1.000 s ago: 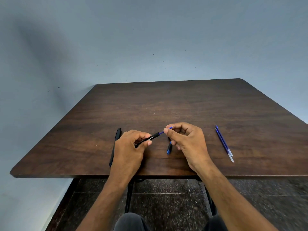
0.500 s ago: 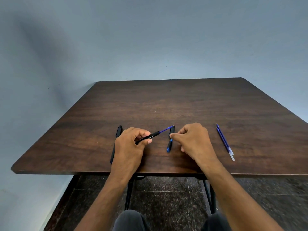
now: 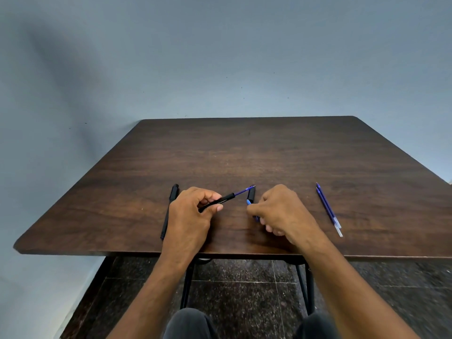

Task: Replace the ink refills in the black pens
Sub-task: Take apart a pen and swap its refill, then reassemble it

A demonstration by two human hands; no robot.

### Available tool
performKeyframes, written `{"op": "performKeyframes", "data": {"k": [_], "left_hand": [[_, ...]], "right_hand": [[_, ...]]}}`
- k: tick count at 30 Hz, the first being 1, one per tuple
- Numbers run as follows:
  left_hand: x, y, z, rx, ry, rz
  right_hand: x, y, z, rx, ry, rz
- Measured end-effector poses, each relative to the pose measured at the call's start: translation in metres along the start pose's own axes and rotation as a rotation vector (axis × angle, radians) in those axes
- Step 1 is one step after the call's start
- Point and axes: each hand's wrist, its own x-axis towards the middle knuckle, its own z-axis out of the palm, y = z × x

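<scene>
My left hand grips a black pen barrel, held tilted up to the right. A blue refill sticks out of its upper end. Just to its right, a short black pen piece with a blue end lies on the table. My right hand rests on the table with thumb and forefinger pinched on that piece's near end. A second black pen lies to the left, partly hidden behind my left hand. Two blue refills lie side by side to the right.
The dark wooden table stands against a blue-grey wall, with its near edge just in front of my wrists. Black metal legs and a dark speckled tile floor show below, and my knees are at the bottom edge.
My right hand left the tip of the refill, dropped to the table and closed its fingers on the short pen piece. The left hand kept the barrel nearly still.
</scene>
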Motion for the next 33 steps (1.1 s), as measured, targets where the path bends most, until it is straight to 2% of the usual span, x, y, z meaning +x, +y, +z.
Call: {"op": "performKeyframes", "data": {"k": [6, 12, 19, 33], "left_hand": [[-0.001, 0.001, 0.0, -0.017, -0.003, -0.008], [-0.001, 0.003, -0.001, -0.009, -0.007, -0.007], [0.0, 0.001, 0.001, -0.025, 0.0, -0.001], [0.0, 0.001, 0.0, -0.019, 0.003, -0.003]], "right_hand": [[-0.003, 0.016, -0.008, 0.685, -0.052, -0.052], [0.001, 0.019, -0.004, 1.054, 0.034, -0.19], [0.001, 0.02, -0.004, 1.075, -0.011, -0.269], [0.001, 0.022, -0.005, 1.053, -0.049, -0.294]]}}
